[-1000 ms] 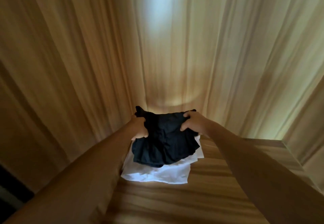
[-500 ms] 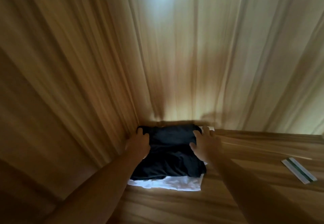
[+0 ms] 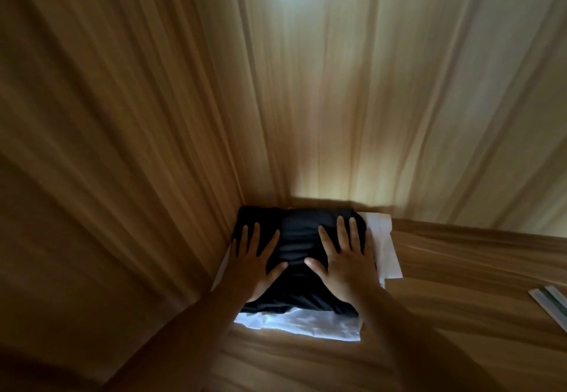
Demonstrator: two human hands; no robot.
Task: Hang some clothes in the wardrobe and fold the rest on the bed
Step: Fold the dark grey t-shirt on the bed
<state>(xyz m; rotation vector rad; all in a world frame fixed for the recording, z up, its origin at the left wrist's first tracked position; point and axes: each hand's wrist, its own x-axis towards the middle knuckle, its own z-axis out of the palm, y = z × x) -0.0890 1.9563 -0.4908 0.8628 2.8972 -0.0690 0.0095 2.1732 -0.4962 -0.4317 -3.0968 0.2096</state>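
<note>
A folded black garment (image 3: 296, 238) lies on top of a folded white garment (image 3: 310, 324) in the back left corner of a wooden wardrobe shelf (image 3: 445, 284). My left hand (image 3: 253, 261) presses flat on the left half of the black garment, fingers spread and straight. My right hand (image 3: 343, 258) presses flat on its right half in the same way. The white garment sticks out at the front and along the right side.
Wooden wardrobe walls (image 3: 122, 115) rise to the left and behind the stack. A flat white strip with a dark stripe (image 3: 550, 301) lies on the shelf at the far right. Bare shelf boards stretch to the right and front of the stack.
The black garment was gripped and held above the white one, then set down on it. My fingers have straightened, and both palms now lie flat on top.
</note>
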